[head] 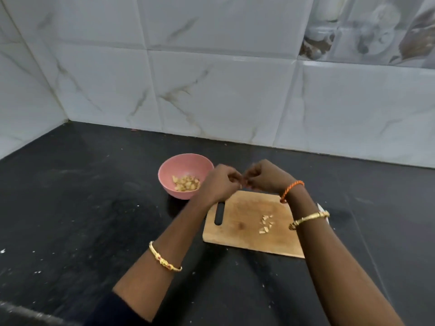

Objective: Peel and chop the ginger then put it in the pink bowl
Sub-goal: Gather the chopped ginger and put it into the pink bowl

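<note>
The pink bowl (186,169) stands on the black counter left of the board and holds several chopped ginger pieces (186,183). A wooden cutting board (244,224) lies to its right with a few small ginger bits (266,223) on it. My left hand (220,184) and my right hand (266,176) meet above the board's far edge, fingers curled, fingertips together. A small pale speck shows between the fingertips; whether they pinch it I cannot tell.
A white knife tip (323,209) pokes out from behind my right forearm, right of the board. The black counter (82,208) runs to a tiled wall (211,78) at the back and left. Crumbs dot the counter's front.
</note>
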